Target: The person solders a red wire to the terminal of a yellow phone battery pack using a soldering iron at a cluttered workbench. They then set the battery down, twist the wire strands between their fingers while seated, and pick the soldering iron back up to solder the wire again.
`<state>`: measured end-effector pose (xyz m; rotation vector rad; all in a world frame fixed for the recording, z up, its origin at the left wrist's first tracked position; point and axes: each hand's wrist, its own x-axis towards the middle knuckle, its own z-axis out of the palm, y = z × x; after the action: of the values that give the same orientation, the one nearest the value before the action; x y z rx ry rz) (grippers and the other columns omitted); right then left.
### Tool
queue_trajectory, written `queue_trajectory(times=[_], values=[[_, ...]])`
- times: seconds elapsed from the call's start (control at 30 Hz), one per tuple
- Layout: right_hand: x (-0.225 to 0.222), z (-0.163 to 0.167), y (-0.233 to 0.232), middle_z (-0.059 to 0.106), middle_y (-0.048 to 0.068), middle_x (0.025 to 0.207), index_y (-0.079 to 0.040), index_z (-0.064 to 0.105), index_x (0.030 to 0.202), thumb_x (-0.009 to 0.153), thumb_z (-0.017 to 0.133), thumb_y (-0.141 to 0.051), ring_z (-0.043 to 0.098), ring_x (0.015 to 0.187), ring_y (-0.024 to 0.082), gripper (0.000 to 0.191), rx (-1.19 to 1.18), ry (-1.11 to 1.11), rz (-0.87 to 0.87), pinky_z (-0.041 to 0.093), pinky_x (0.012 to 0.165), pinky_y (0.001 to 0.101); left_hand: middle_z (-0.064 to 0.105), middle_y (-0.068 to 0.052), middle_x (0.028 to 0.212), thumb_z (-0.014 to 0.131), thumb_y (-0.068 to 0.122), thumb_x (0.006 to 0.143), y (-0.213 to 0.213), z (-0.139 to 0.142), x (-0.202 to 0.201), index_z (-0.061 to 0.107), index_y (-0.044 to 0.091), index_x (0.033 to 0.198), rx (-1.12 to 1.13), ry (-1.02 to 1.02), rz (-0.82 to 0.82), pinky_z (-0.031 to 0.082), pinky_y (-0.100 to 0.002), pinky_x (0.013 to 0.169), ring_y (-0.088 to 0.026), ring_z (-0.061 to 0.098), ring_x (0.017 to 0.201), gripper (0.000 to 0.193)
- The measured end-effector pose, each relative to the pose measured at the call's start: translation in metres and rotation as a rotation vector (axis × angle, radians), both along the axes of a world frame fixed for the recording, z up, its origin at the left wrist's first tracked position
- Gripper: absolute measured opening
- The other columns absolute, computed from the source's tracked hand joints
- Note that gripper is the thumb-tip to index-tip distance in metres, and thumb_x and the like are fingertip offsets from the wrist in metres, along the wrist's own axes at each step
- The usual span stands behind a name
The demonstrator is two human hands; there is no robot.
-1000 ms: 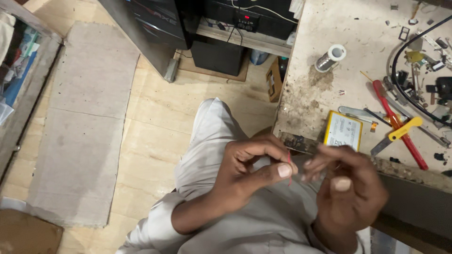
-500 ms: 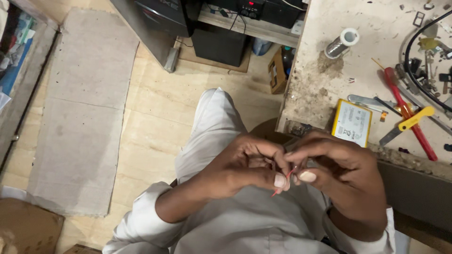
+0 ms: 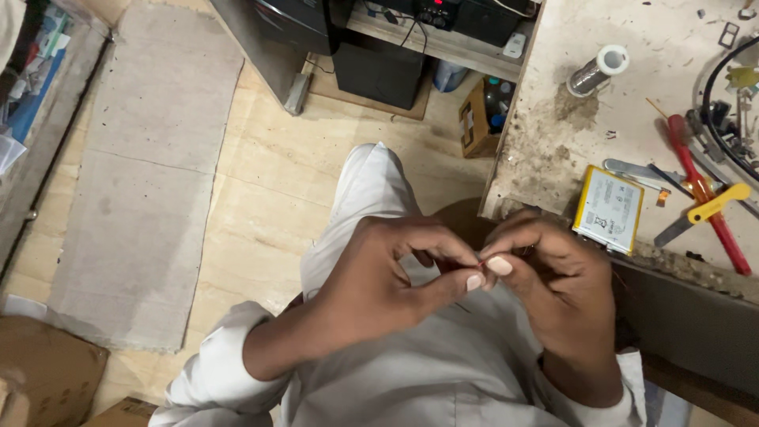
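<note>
Both hands are raised over the lap, just off the near left corner of the table. The left hand and the right hand meet thumb tip to thumb tip. Each is closed in a pinch on a thin reddish wire, of which only a short length shows between the fingertips. What the wire leads to is hidden behind the fingers.

State of work, as judged from the view: the wire is in hand and is being worked at close range, off the table. Whether its end is stripped, twisted or joined cannot be told. No tool is held. The tools on the table lie untouched.

Surface: the table top is pale, stained and gritty.
- A flat battery with a yellow edge lies near the front edge, just beside the right hand.
- A red screwdriver lies to the right of the battery, crossed by a yellow-handled tool.
- A spool of solder lies toward the far edge.
- A black cable curves round small parts at the right edge.

Room: the floor is light wood. A grey mat covers it on the left. Dark equipment cabinets stand on the floor beyond the knees. A small cardboard box sits against the table's left side. Brown cartons occupy the lower left.
</note>
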<state>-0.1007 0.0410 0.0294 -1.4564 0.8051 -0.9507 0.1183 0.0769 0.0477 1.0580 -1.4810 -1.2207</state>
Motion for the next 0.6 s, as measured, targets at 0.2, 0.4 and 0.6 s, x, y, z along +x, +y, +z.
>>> queue_trajectory(times=[0.2, 0.4, 0.6], values=[[0.011, -0.006, 0.005, 0.067, 0.011, 0.094, 0.005, 0.067, 0.102, 0.1, 0.067, -0.002, 0.065, 0.08, 0.013, 0.008, 0.013, -0.03, -0.079, 0.053, 0.073, 0.0251, 0.075, -0.003, 0.094, 0.082, 0.009, 0.089, 0.011, 0.002, -0.007, 0.075, 0.01, 0.098, -0.41, -0.307, 0.323, 0.057, -0.027, 0.078, -0.016, 0.074, 0.085, 0.012], [0.012, -0.005, 0.005, 0.068, 0.012, 0.095, 0.006, 0.067, 0.105, 0.1, 0.065, -0.001, 0.066, 0.081, 0.014, 0.009, -0.011, -0.047, -0.079, 0.055, 0.073, 0.0255, 0.073, 0.001, 0.093, 0.085, 0.01, 0.089, 0.016, 0.0, -0.004, 0.074, 0.01, 0.097, -0.588, -0.46, 0.399, 0.05, -0.031, 0.07, -0.016, 0.071, 0.084, 0.014], [0.011, 0.005, 0.005, 0.067, 0.012, 0.101, 0.004, 0.066, 0.105, 0.096, 0.068, 0.004, 0.067, 0.087, 0.014, 0.009, -0.13, 0.032, -0.05, 0.056, 0.077, 0.0261, 0.075, 0.0, 0.095, 0.085, 0.01, 0.089, 0.016, 0.0, -0.001, 0.074, 0.012, 0.099, -0.447, -0.291, 0.285, 0.056, -0.029, 0.074, -0.015, 0.073, 0.084, 0.014]])
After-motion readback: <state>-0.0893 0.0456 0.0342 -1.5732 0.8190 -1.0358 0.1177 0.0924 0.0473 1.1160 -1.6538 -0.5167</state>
